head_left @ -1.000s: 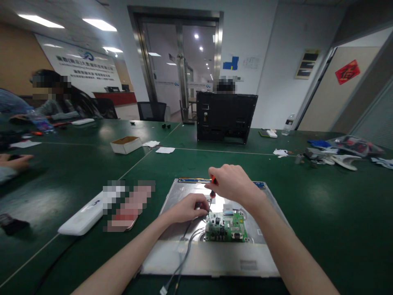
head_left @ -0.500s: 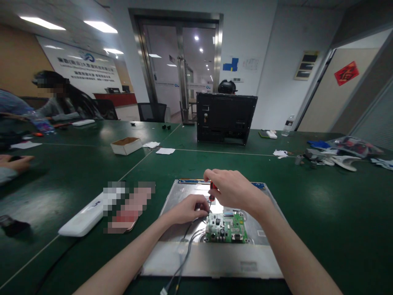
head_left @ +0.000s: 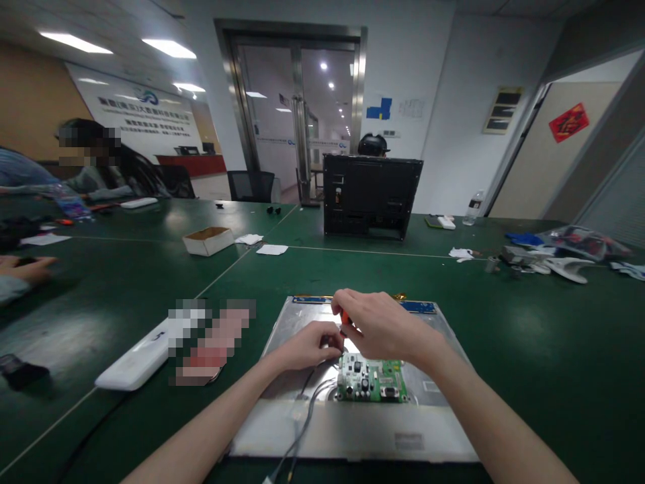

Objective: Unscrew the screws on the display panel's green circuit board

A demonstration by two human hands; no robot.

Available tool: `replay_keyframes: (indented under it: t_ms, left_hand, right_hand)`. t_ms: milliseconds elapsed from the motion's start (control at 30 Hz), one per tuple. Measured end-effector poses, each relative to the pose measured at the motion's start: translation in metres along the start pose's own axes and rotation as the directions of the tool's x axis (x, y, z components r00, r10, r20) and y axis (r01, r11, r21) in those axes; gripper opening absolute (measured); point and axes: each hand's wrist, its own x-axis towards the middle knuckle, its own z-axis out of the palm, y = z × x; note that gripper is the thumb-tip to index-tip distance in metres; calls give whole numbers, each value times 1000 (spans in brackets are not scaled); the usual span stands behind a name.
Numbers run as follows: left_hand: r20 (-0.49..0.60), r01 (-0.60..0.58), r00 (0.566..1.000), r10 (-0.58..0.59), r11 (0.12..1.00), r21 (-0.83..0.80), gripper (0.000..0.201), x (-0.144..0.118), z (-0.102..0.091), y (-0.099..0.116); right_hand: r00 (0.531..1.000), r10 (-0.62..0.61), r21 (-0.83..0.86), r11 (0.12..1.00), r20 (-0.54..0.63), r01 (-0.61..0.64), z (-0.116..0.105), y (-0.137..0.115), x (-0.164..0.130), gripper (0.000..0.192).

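A bare left hand [head_left: 308, 345] and a bare right hand [head_left: 377, 326] are showing here, both wrists [head_left: 432, 344] widening into slim, uncovered forearms [head_left: 474, 405]!

I'm looking remotely into an office: beyond the grip of the right hand [head_left: 383, 327], a green table [head_left: 282, 277] runs towards a mesh chair [head_left: 250, 184] and glass doors [head_left: 269, 101]; far to its left, a lettered logo wall [head_left: 146, 121] and red counter [head_left: 194, 165]

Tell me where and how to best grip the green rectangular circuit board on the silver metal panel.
I'd pinch the green rectangular circuit board by its right edge, coming from the right: it lies flat with raised components on top, and grey cables run up to its left side, where the bare left hand is close. Whether it is fastened down isn't clear.
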Motion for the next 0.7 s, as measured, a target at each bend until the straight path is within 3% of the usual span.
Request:
replay_keyframes:
  t_ms: [167, 467, 700]
  left_hand:
    - [0, 26, 1000, -26, 999, 31, 11, -1, -1, 6]
    - [4, 1, 1000, -1, 1000, 1, 11, 0, -1, 1]
    - [-2, 29, 1000, -29, 999, 39, 9, -1, -2, 9]
  right_hand:
    - [996, 49, -157, 986, -70, -60, 2, 0, 7, 13]
    - [999, -8, 13, 1000, -42, 8, 1, 3, 1, 17]
    - [993, 94, -128, 986, -68, -102, 5, 6, 10, 12]
